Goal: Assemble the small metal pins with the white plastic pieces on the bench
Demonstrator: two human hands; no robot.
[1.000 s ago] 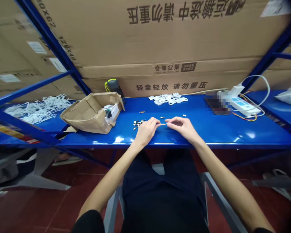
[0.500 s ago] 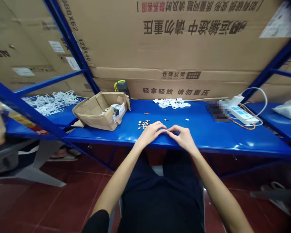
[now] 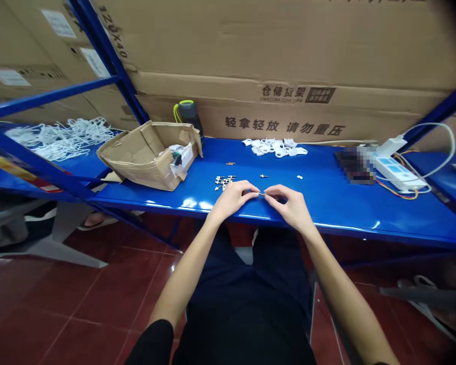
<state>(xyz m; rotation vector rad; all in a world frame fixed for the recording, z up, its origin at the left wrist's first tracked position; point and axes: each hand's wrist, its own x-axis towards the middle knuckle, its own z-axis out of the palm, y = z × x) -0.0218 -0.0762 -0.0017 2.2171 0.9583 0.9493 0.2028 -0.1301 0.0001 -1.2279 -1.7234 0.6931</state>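
Just above the front of the blue shelf [image 3: 349, 203], my left hand [image 3: 233, 198] and my right hand [image 3: 291, 203] meet fingertip to fingertip. Between them is a small thin pin-like part [image 3: 261, 193], pinched at its left end by the left hand and at its right end by the right. Its exact kind is too small to make out. Beside my left hand lies a pile of small metal pin parts [image 3: 222, 181] with light-coloured heads. One similar pin part [image 3: 264, 176] rests alone beyond my hands, and tiny white pieces [image 3: 300, 177] lie to its right.
A torn cardboard box [image 3: 137, 170] with odds and ends stands left, a dark bottle [image 3: 190, 114] behind it. White plastic ring-shaped parts [image 3: 275, 147] lie at the back. A power strip [image 3: 399, 172] with cables sits right. White wire-like pieces [image 3: 64, 139] cover the left shelf.
My fingertips have drawn slightly apart, and the thin part between them now shows more. The camera view has tilted down a little. The pile and loose pieces stay in place.
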